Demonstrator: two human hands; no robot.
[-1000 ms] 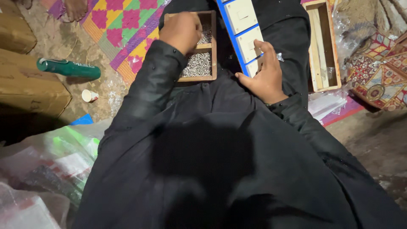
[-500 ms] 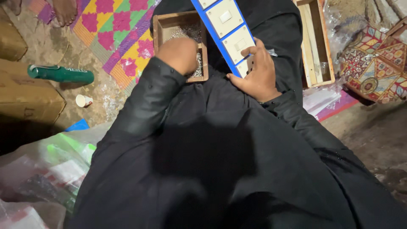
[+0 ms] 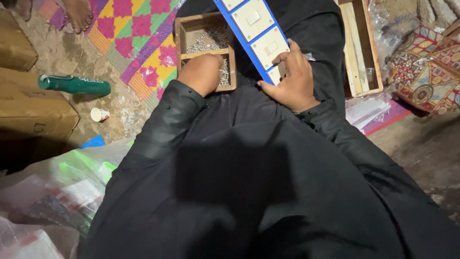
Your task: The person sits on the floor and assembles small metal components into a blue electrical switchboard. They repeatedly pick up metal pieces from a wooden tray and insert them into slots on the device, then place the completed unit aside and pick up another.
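**Hand in the screw box, hand on the switch strip**

A seated person in black sleeves works over the lap, w/ a small wooden box [image 3: 205, 50] resting at the knees. The left hand [image 3: 202, 73] is curled knuckles-up in the box's near compartment, atop a heap of small silvery screws [image 3: 224, 73]; fingertips are hidden, so whether its grip pinches a screw can't be told. More screws [image 3: 208, 41] lie in the far compartment.

Just to the right, the right hand [image 3: 291, 79] clamps the near end of a blue switch strip [image 3: 253, 34], thumb on the left edge, fingers curled over the face. The strip's long axis runs up and to the left, away from the body, past the box's right wall. Box and strip sit side by side, nearly touching; the left hand is the nearer one to the screws.

Room is tight: a long wooden tray [image 3: 360, 52] to the right, a green bottle [image 3: 73, 85] and paper cup [image 3: 99, 114] on the floor at left, by a patterned mat [image 3: 139, 36].
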